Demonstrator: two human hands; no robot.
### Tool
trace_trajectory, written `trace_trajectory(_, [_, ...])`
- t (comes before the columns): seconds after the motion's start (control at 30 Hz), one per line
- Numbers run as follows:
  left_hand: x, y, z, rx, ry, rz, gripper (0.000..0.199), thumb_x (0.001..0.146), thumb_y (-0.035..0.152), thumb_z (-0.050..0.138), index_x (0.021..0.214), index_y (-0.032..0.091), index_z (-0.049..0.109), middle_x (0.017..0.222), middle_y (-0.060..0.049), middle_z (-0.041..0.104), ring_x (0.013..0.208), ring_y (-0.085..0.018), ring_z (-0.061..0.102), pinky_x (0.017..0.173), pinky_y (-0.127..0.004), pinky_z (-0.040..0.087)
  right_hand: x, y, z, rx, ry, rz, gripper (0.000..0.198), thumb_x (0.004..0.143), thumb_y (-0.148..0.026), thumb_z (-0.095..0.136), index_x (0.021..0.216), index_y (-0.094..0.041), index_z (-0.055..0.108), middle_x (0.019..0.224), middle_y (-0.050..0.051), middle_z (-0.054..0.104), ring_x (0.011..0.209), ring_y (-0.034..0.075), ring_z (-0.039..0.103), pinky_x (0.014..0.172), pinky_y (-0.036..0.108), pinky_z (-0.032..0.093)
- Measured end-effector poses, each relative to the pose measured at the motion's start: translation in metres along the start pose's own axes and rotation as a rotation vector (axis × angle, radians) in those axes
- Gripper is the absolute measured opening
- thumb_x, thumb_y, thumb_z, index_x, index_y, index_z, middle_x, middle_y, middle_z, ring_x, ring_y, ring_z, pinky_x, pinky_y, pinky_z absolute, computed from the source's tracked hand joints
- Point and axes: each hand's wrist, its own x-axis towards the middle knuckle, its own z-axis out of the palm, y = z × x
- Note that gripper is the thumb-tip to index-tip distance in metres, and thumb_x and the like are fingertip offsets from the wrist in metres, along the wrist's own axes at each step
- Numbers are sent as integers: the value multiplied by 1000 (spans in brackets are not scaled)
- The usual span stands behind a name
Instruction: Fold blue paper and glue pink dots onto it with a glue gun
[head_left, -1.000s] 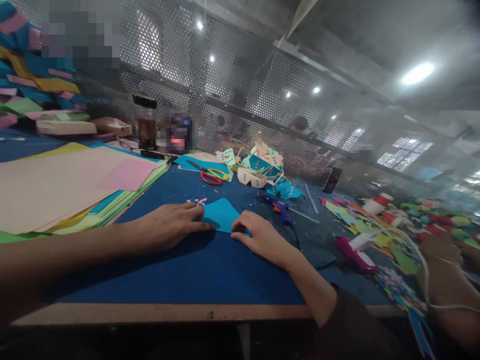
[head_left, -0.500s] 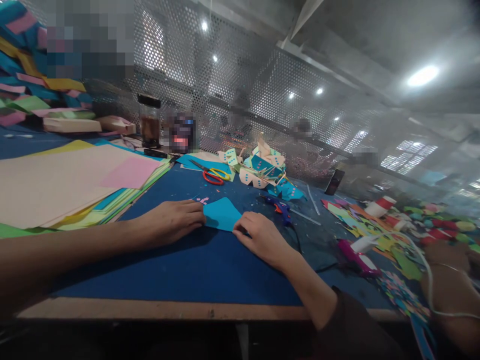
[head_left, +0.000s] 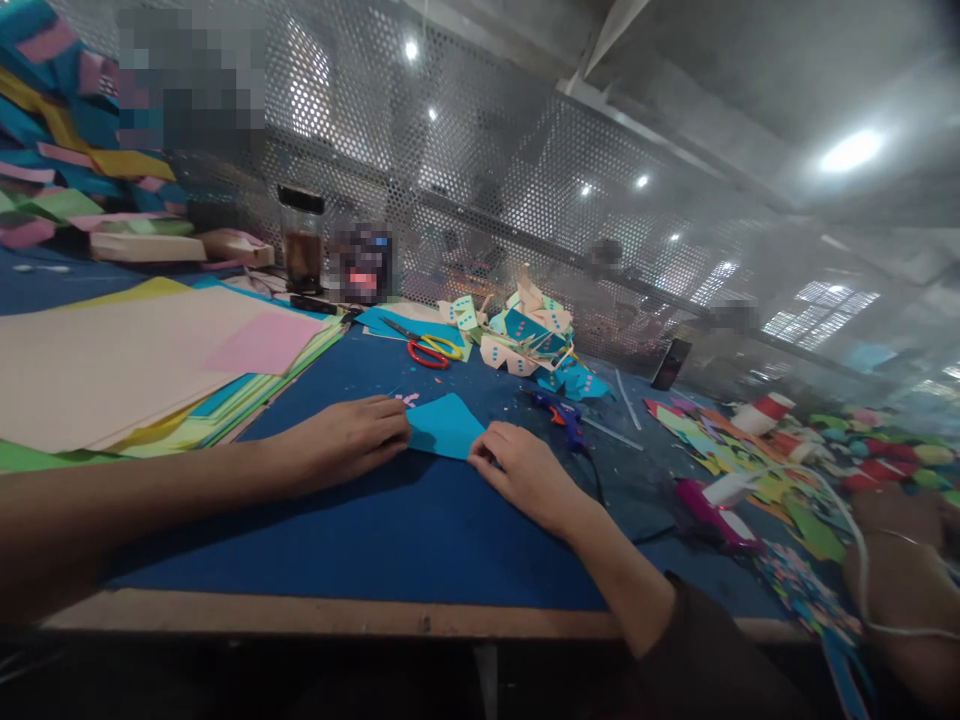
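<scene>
A bright blue piece of paper [head_left: 446, 428], roughly triangular with its tip pointing away from me, lies on the dark blue table top between my hands. My left hand [head_left: 367, 432] has its fingers closed on the paper's left corner. At the right corner, my right hand [head_left: 517, 468] pinches the edge between thumb and fingers. Small pink paper scraps [head_left: 407, 400] lie just behind the blue paper. Farther back rest scissors [head_left: 429, 350] with red and yellow handles. Beyond my right hand is a blue glue gun [head_left: 561, 420].
A stack of coloured sheets [head_left: 135, 370] covers the left. At the back sit a heap of cut paper shapes [head_left: 529, 335], a jar [head_left: 301, 245] and a phone [head_left: 671, 363]. On the right are a magenta power strip [head_left: 716, 515], paper pieces [head_left: 720, 440] and another person's arm [head_left: 892, 570].
My hands and the blue paper stay in nearly the same place. The whole view has shifted very slightly.
</scene>
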Motion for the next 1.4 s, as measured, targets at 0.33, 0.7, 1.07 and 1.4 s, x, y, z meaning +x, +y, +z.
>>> trace_trajectory(0.33, [-2,3,-1,-9,-22,-61,23,102,23,40,91,18,59,91,-6,59,84,-19,56,77,-31,42,0,2,2,30,-1,66,14,98,-27,61,89,-17,65,88,4,63,84,17,58,76,29,43])
trace_trajectory(0.7, [2,1,-5,-118,-39,-197,20,99,21,44,87,19,60,87,-5,61,83,-19,58,74,-30,43,1,1,-1,83,-37,173,19,99,-30,58,85,-18,62,90,4,66,88,18,61,77,29,42])
trace_trajectory(1.07, [3,-1,-7,-148,-54,-260,19,97,21,46,86,19,61,90,-5,64,86,-20,60,77,-29,43,0,5,-4,144,-56,293,18,98,-29,60,83,-19,59,86,1,64,80,16,58,69,26,35])
trace_trajectory(1.4, [-1,-6,-11,-149,-63,-302,18,94,23,46,88,20,63,92,-4,64,86,-20,60,76,-30,43,-5,10,-3,146,-40,296,12,96,-25,61,86,-19,58,88,2,62,80,15,55,69,27,36])
